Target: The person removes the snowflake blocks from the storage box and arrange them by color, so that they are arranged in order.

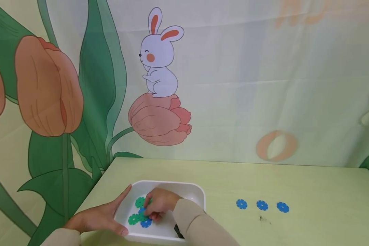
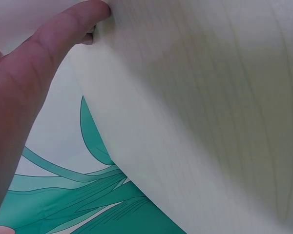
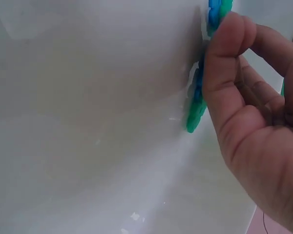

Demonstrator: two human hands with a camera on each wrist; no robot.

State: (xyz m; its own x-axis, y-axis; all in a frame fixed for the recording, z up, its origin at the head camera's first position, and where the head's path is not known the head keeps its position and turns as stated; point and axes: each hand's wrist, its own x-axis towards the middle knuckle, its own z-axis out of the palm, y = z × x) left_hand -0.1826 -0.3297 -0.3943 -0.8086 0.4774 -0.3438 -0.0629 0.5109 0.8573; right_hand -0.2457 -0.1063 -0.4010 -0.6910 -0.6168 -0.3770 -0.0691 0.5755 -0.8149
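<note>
A white tray holds several green flower-shaped plastic discs and blue ones near its left side, some overlapping. My right hand reaches into the tray, fingers bent, fingertips at the pile. In the right wrist view, thumb and forefinger tips meet beside blue and green discs seen edge-on; whether a disc is pinched between them is unclear. My left hand rests against the tray's left side, thumb and fingers stretched apart along the wall. Only part of that hand shows in the left wrist view.
Three blue discs lie in a row on the pale table, right of the tray. A small dark mark is below them. A black object, partly hidden by my right sleeve, sits inside the tray. A printed cloth hangs behind the table.
</note>
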